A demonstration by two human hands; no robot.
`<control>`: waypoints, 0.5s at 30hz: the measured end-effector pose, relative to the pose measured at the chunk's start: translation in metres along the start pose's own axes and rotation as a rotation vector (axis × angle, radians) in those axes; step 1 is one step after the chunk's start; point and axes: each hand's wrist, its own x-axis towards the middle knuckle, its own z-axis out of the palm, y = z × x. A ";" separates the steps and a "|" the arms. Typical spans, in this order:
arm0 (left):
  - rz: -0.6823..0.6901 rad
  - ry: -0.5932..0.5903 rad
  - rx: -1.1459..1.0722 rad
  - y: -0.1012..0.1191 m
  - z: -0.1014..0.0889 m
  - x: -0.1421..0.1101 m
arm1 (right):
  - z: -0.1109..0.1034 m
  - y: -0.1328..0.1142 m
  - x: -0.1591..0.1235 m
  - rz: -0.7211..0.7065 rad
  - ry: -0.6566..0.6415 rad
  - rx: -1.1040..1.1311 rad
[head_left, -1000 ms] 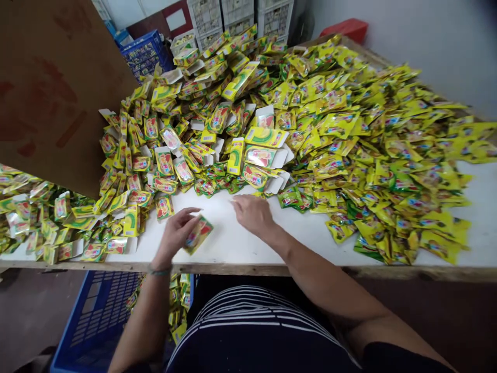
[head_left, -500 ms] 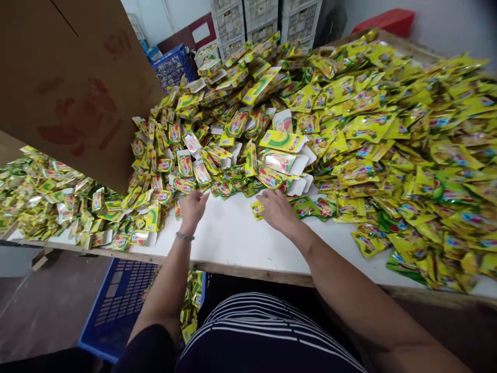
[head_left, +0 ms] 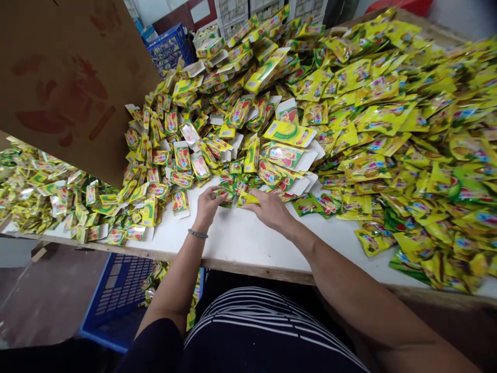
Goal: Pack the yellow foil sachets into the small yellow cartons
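My left hand (head_left: 207,206) reaches to the near edge of a heap of small yellow-green cartons (head_left: 233,119), its fingertips pinched on a small green-and-red sachet (head_left: 225,197). Just to its right, my right hand (head_left: 271,210) lies palm down on the white table (head_left: 240,243), with thumb and fingers closed on a small yellow sachet (head_left: 247,199). The two hands nearly touch. A thin bracelet circles my left wrist.
A wide spread of yellow sachets (head_left: 407,134) covers the table's right half. A brown cardboard sheet (head_left: 66,77) leans at the left. A blue crate (head_left: 112,290) with packets stands under the table. A blue basket (head_left: 169,49) and white crates (head_left: 240,8) stand behind.
My left hand no longer holds the carton it had a second ago. Both hands have moved forward to the heap's edge, and my right hand has picked up a yellow sachet.
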 end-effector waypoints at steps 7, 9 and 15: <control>-0.210 -0.016 -0.334 -0.011 0.017 -0.030 | 0.007 0.005 0.004 0.015 -0.002 0.473; -0.212 -0.034 -0.337 -0.012 0.021 -0.032 | 0.012 0.006 0.004 0.019 0.004 0.559; -0.156 -0.117 -0.296 -0.008 0.020 -0.035 | 0.018 -0.002 0.005 0.066 0.058 0.432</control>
